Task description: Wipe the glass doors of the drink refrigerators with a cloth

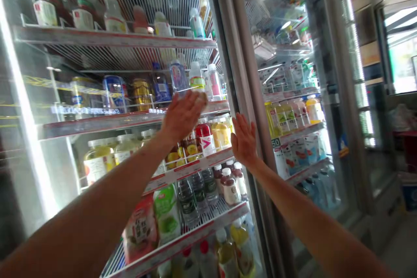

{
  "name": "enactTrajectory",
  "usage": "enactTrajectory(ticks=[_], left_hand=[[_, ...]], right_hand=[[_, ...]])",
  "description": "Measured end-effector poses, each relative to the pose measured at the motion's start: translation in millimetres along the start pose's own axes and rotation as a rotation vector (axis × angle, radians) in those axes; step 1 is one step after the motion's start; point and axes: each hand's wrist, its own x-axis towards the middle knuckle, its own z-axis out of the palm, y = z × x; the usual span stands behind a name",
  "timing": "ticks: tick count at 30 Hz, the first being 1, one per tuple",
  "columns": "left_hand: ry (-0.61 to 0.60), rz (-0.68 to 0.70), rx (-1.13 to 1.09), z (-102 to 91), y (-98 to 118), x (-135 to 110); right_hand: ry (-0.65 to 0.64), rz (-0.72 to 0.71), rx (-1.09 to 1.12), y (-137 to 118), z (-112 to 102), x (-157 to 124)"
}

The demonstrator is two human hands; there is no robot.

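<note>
My left hand [185, 115] reaches forward, palm toward the drinks cooler, fingers stretched out and slightly blurred. It appears in front of the middle shelf, near a clear bottle [197, 76] with a white cap and a pink-filled bottle [214, 81]. Below it stands a red bottle [204, 137] beside yellow ones. My right hand [243, 141] is raised flat with fingers extended, at the cooler's metal door frame [237, 56]. Whether either palm touches glass or frame I cannot tell. Neither hand holds anything.
Shelves [114, 39] carry bottles, cans [114, 91] and bagged drinks [167, 210]. Light reflections lie over the left part, as on glass. To the right, a second glass-fronted section [293, 113] holds more drinks. A bright window [400, 47] is at the far right.
</note>
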Motion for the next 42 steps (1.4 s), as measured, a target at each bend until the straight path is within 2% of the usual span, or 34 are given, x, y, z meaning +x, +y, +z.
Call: enactTrajectory(ticks=[1, 2, 3, 4, 7, 9, 11, 14, 16, 17, 18, 21, 22, 23, 25, 28, 30, 31, 32, 35, 36, 37, 39, 42], left_hand=[[0.052, -0.116, 0.012, -1.9, -6, 0], [0.081, -0.176, 0.016, -2.8, -8, -2], [0.077, -0.164, 0.011, -2.6, -7, -7], [0.042, -0.087, -0.003, -1.5, -2, -15], [-0.129, 0.264, -0.053, 2.2, 15, -46], [-0.179, 0.366, -0.069, 0.2, 14, -59], [-0.153, 0.282, -0.065, -7.0, -2, -61], [0.006, -0.114, -0.023, -19.3, -33, -49], [0.098, -0.310, 0.017, -22.2, -39, -43], [0.105, -0.314, 0.030, -21.5, -36, -44], [0.077, -0.245, 0.032, -19.8, -30, -47], [-0.095, 0.149, -0.009, -15.0, -14, -62], [-0.133, 0.224, -0.019, -15.8, -15, -66], [-0.146, 0.236, -0.020, -18.3, -22, -69], [-0.085, 0.080, 0.004, -28.1, -47, -72], [0.090, -0.311, 0.047, -43.7, -89, -71], [0.165, -0.470, 0.056, -46.5, -95, -73], [0.168, -0.475, 0.054, -45.0, -91, -74], [0.145, -0.422, 0.048, -42.2, -83, -77], [0.004, -0.108, 0.037, -35.6, -61, -88], [-0.031, -0.045, 0.042, -36.9, -60, -93], [-0.038, -0.043, 0.054, -40.6, -64, -99], [0.011, -0.208, 0.094, -53.5, -85, -112], [0.169, -0.616, 0.150, -72.9, -120, -130]], right_hand=[[0.001, -0.006, 0.002, -1, 0, 2], [0.000, -0.013, 0.006, -1, 1, 5], [-0.001, -0.018, 0.010, -2, 1, 7], [-0.002, -0.022, 0.014, -4, 2, 9], [-0.011, -0.032, 0.024, -8, 5, 13], [-0.022, -0.039, 0.029, -11, 7, 16], [-0.029, -0.045, 0.027, -11, 9, 18], [-0.016, -0.049, 0.011, -12, 12, 24], [0.003, -0.058, 0.007, -15, 14, 28], [0.013, -0.065, 0.008, -18, 15, 31], [0.020, -0.074, 0.010, -21, 17, 33], [0.028, -0.102, 0.021, -34, 21, 38], [0.027, -0.108, 0.024, -38, 22, 40], [0.026, -0.113, 0.028, -40, 23, 41], [0.031, -0.122, 0.035, -42, 24, 44], [0.044, -0.125, 0.041, -42, 25, 50], [0.050, -0.108, 0.046, -46, 26, 56], [0.051, -0.102, 0.052, -51, 28, 59], [0.050, -0.102, 0.059, -57, 29, 63], [0.020, -0.149, 0.084, -81, 35, 74], [0.004, -0.171, 0.089, -87, 37, 78], [-0.009, -0.187, 0.091, -92, 38, 81], [-0.021, -0.188, 0.085, -95, 41, 85], [-0.005, -0.153, 0.073, -91, 44, 88]])
